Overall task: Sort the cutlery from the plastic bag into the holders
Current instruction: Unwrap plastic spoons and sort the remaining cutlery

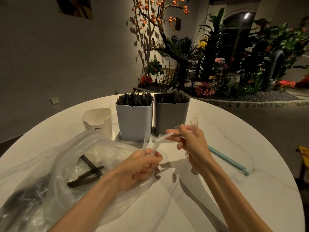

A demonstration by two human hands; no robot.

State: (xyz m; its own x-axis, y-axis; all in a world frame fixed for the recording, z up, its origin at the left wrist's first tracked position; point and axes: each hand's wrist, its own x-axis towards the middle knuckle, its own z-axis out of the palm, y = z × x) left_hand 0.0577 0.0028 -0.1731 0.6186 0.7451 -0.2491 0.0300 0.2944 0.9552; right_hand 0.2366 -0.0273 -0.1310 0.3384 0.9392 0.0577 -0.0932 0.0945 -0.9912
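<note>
A crumpled clear plastic bag lies at the left of the round white table, with black cutlery and white pieces inside. My left hand grips a few clear plastic pieces of cutlery above the bag's edge. My right hand holds clear plastic spoons with their bowls pointing up, and its fingers pinch the tip of one clear piece coming from the left hand. Behind stand three holders: a white one, a pale blue one full of black forks, and a grey one with black knives.
A pale blue rod-like item lies on the table right of my right arm. Planted flowers and a small tree stand beyond the far table edge. A yellow object shows at the right border.
</note>
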